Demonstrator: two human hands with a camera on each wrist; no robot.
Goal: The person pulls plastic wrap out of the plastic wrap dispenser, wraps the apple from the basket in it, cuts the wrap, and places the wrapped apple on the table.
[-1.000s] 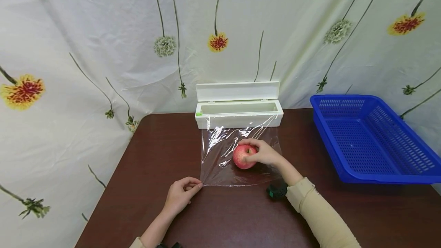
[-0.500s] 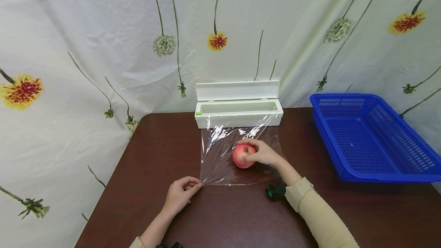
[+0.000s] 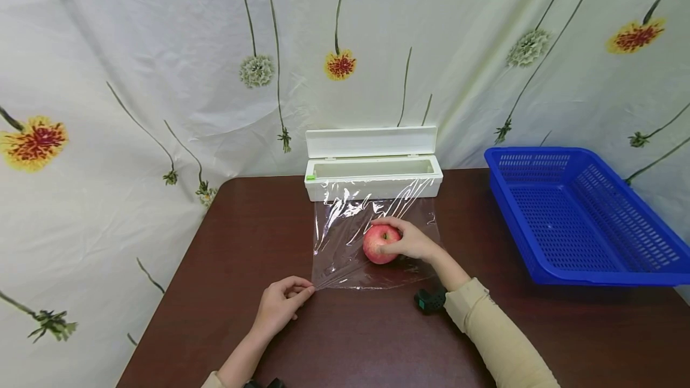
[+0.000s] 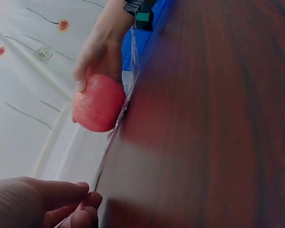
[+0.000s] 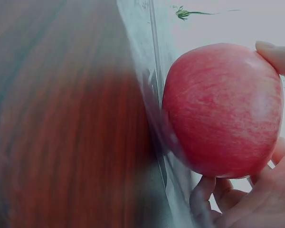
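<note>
A red apple (image 3: 377, 245) sits on a sheet of clear plastic wrap (image 3: 339, 262) in the head view. My right hand (image 3: 409, 239) grips it, thumb on the near side and fingers behind; the right wrist view shows the apple (image 5: 223, 109) up close between thumb and fingers. At the sheet's near left corner, my left hand (image 3: 283, 303) pinches the wrap between thumb and forefinger. The left wrist view has that pinch (image 4: 85, 194) low in the frame, the film's edge running from it toward the apple (image 4: 99, 103). The wrap comes out of a white dispenser box (image 3: 374, 189), lid raised.
On the right of the brown table (image 3: 259, 220) stands a blue plastic basket (image 3: 579, 277) with slotted sides. A pale flowered cloth (image 3: 215, 47) hangs behind the table. Small black devices are worn at the wrists, one (image 3: 430, 301) beneath the right forearm.
The left hand has drawn back very slightly with the wrap's corner. The apple and the right hand have shifted a touch to the left.
</note>
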